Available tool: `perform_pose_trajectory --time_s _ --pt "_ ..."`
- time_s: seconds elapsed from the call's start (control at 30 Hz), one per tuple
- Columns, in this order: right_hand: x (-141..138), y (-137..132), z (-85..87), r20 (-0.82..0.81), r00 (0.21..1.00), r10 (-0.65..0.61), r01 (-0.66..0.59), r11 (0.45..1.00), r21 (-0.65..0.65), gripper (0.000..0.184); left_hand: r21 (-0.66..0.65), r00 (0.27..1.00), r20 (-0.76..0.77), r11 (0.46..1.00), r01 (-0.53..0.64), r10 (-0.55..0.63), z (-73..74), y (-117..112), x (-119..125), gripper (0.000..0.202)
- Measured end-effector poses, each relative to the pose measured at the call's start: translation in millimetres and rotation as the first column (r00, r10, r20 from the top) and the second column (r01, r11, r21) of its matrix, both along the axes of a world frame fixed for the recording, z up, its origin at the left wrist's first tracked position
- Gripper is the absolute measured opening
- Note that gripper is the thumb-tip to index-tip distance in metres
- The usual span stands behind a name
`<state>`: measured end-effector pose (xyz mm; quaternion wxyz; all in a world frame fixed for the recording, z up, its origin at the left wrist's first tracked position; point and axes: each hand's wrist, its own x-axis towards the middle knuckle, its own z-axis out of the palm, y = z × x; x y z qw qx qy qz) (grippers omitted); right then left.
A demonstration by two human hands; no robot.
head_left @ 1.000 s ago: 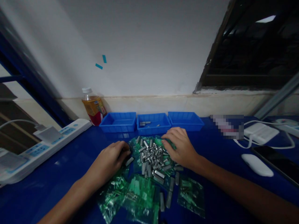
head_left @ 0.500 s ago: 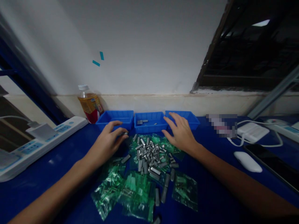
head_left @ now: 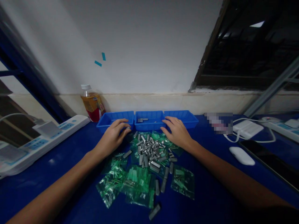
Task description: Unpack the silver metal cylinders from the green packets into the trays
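My left hand pinches a small shiny metal piece between thumb and fingertips, in front of the left blue bin. Its exact kind is too small to tell. My right hand is open, fingers curved, at the front of the right blue bin, and seems to hold nothing. Between both hands lies a heap of metal hex standoffs and small rounded fasteners. In the middle blue bin lie a few grey standoffs.
Green-tinted plastic bags lie nearest me, with another bag to the right. Loose standoffs lie around. A drink bottle and power strip stand left; a white case, phone and cables lie right.
The view has shifted slightly. My left hand has moved a little up and right with the metal piece. My right hand's fingers have drawn slightly lower beside the bin.
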<state>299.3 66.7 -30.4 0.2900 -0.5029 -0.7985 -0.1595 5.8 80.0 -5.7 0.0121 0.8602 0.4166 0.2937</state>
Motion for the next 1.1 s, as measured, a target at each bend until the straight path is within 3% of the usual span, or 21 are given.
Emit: perform_pose_trajectory --time_s 0.1,0.2,0.33,0.4,0.5,0.6,0.8,0.97,1.1 --pt "-3 -15 7.4 -0.085 0.996 0.021 -0.015 0.997 0.071 0.031 0.009 0.999 0.037 1.0 -0.012 0.012 6.3 -13 -1 0.033" --pt "-17 -45 20.0 -0.14 0.983 0.115 -0.102 0.99 0.095 0.024 -0.202 0.994 0.082 0.976 0.084 -0.068 12.2 -35 6 0.033" --pt "-44 -87 31.2 -0.076 0.935 0.345 -0.34 0.937 0.074 0.022 -0.48 0.933 0.335 0.828 0.291 -0.133 12.5 -65 25 0.04" --pt "-55 -97 30.9 -0.051 0.906 0.421 -0.418 0.907 0.05 0.019 -0.526 0.89 0.431 0.76 0.382 -0.149 10.7 -75 33 0.044" --pt "-62 -100 25.7 -0.075 0.891 0.447 -0.447 0.894 0.01 0.012 -0.539 0.875 0.456 0.731 0.419 -0.166 8.8 -82 38 0.04" --pt "-63 -97 20.6 -0.13 0.901 0.414 -0.42 0.907 -0.027 0.009 -0.518 0.881 0.438 0.75 0.412 -0.181 9.1 -83 38 0.033" --pt "-63 -97 17.6 -0.275 0.904 0.326 -0.359 0.93 -0.076 0.014 -0.32 0.931 0.268 0.889 0.327 -0.246 13.5 -82 37 0.013" --pt "-62 -96 17.4 -0.293 0.899 0.325 -0.352 0.935 -0.043 0.012 -0.287 0.948 0.207 0.911 0.296 -0.243 10.7 -82 36 0.016" --pt "-63 -98 18.6 -0.209 0.913 0.35 -0.36 0.933 -0.007 0.012 -0.282 0.947 0.203 0.911 0.3 -0.249 10.0 -82 36 0.017"
